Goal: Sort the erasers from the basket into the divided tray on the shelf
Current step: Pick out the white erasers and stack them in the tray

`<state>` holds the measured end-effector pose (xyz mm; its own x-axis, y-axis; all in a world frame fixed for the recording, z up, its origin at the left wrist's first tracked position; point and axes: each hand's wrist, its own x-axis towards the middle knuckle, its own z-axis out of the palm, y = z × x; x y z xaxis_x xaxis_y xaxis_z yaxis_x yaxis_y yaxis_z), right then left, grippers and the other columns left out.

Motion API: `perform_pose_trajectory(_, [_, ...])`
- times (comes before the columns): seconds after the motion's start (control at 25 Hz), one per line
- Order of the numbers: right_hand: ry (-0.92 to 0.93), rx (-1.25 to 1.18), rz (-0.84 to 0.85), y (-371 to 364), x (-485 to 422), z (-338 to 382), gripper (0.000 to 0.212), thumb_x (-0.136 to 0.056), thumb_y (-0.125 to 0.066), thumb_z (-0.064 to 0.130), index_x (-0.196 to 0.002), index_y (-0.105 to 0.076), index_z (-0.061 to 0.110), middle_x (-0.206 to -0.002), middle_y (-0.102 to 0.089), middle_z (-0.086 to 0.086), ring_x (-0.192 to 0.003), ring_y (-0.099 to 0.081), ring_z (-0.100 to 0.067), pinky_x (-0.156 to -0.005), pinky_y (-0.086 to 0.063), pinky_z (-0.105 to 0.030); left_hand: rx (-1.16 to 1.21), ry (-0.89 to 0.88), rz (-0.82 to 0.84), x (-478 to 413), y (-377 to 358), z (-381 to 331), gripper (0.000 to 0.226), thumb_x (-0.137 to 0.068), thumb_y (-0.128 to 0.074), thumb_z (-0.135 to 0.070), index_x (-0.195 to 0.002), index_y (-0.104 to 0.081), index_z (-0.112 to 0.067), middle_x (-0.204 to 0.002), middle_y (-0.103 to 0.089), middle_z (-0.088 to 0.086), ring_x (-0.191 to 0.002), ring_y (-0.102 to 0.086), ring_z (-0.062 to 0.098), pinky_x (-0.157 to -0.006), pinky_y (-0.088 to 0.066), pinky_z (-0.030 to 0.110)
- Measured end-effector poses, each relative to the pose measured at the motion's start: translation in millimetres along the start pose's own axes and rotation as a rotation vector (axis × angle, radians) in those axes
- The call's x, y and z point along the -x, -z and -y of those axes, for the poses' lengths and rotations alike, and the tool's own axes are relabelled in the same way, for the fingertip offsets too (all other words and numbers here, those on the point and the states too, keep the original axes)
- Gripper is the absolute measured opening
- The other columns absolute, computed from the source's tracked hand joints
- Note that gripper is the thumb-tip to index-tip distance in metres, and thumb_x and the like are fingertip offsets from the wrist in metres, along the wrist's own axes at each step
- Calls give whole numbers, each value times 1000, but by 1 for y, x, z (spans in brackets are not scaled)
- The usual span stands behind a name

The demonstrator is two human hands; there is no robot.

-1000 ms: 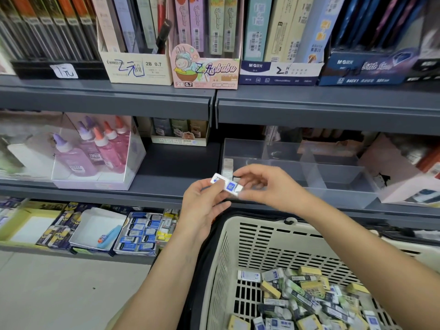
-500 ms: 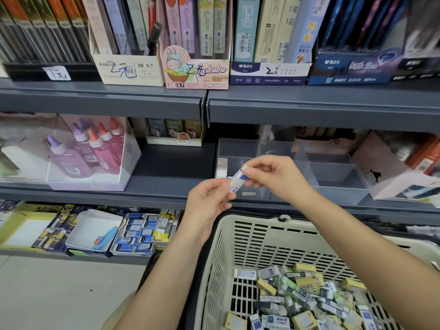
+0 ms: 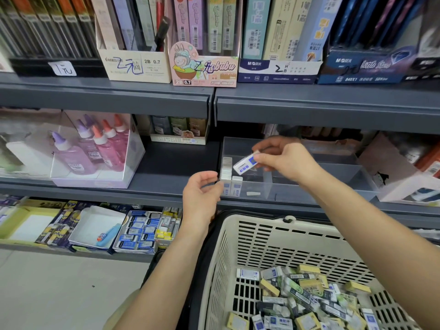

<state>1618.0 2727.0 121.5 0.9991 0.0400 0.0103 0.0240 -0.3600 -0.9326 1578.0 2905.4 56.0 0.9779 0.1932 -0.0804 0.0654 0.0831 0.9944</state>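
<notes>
My right hand [image 3: 283, 160] pinches a white eraser with a blue sleeve [image 3: 245, 166] and holds it tilted over the left compartment of the clear divided tray [image 3: 316, 184] on the middle shelf. A row of white erasers [image 3: 226, 169] stands along that compartment's left wall, with two more [image 3: 232, 186] at its front. My left hand [image 3: 202, 196] hovers just left of the tray's front corner, fingers loosely curled around nothing. Below, the cream basket [image 3: 240, 236] holds several mixed erasers [image 3: 307, 298], white-blue, yellow and green.
Glue bottles in a pale box [image 3: 95, 151] stand on the same shelf at left. Pencil-lead boxes [image 3: 204, 65] line the upper shelf. The lower shelf carries trays of erasers [image 3: 142, 229]. A pink box [image 3: 400, 172] sits right of the divided tray.
My right hand has carried the eraser away from my left hand, up and right over the tray. My left hand has let go and stayed low.
</notes>
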Motion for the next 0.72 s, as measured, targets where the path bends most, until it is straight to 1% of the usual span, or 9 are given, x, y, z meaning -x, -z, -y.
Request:
perform_pose_trajectory(0.08, [9, 69, -21, -1, -10, 2, 14, -83, -65, 1, -88, -65, 13, -62, -66, 14, -52, -62, 2, -51, -48, -11, -57, -9, -4, -6, 0, 4, 26, -84, -65, -7, -102, -57, -24, -105, -60, -8, -82, -60, -4, -69, -49, 13])
perform_pose_trajectory(0.16, [11, 262, -54, -6, -19, 3, 17, -81, -69, 8, -92, -66, 20, -69, -65, 14, -60, -61, -1, -54, -46, -9, -143, 16, 54, -11, -3, 11, 36, -85, -65, -9, -118, -53, -19, -114, -56, -6, -99, -58, 5, -76, -46, 14])
perform_pose_trajectory(0.2, [14, 379, -50, -10, -22, 3, 17, -80, -71, 13, -94, -66, 21, -75, -64, 11, -68, -60, -5, -59, -46, -11, -175, 30, 78, -14, -5, 15, 40, -85, -65, -10, -122, -52, -16, -117, -56, -5, -102, -58, 9, -79, -47, 16])
perform_pose_trajectory(0.32, [13, 551, 109, -24, -23, -3, 9, -82, -68, 21, -90, -65, 19, -90, -68, 2, -82, -64, -14, -71, -48, -21, -199, 14, 79, -20, -12, 23, 29, -86, -63, -9, -113, -55, -18, -113, -61, -1, -94, -60, 7, -83, -50, 24])
perform_pose_trajectory(0.36, [15, 596, 175, -28, -22, -7, 7, -85, -65, 22, -91, -66, 19, -93, -69, 0, -85, -64, -15, -74, -49, -24, -204, -1, 67, -22, -13, 25, 26, -86, -62, -9, -108, -55, -21, -110, -62, -1, -90, -60, 5, -81, -51, 24])
perform_pose_trajectory(0.44, [32, 694, 248, -34, -21, -14, 14, -90, -58, 22, -100, -66, 17, -102, -68, 0, -91, -62, -14, -81, -47, -24, -213, -34, 54, -24, -14, 28, 24, -86, -62, -9, -100, -54, -28, -104, -63, -4, -84, -60, 4, -74, -51, 22])
perform_pose_trajectory(0.56, [35, 698, 266, -33, -23, -18, 20, -91, -57, 22, -109, -65, 17, -106, -68, 1, -94, -61, -11, -84, -44, -22, -204, -58, 55, -25, -15, 31, 27, -86, -62, -8, -96, -52, -31, -100, -62, -7, -83, -60, 6, -72, -52, 24])
perform_pose_trajectory(0.64, [7, 659, 295, -30, -21, -20, 26, -89, -60, 24, -114, -61, 17, -105, -69, 0, -95, -62, -11, -84, -44, -22, -211, -20, 52, -23, -15, 29, 25, -86, -62, -9, -103, -53, -25, -106, -62, -3, -88, -60, 7, -77, -52, 25])
perform_pose_trajectory(0.72, [-8, 590, 267, -25, -16, -20, 33, -86, -64, 26, -117, -59, 19, -104, -70, 1, -94, -62, -10, -86, -44, -22, -245, -4, 33, -18, -13, 25, 30, -86, -63, -13, -112, -52, -21, -114, -58, -2, -98, -58, 10, -86, -50, 28])
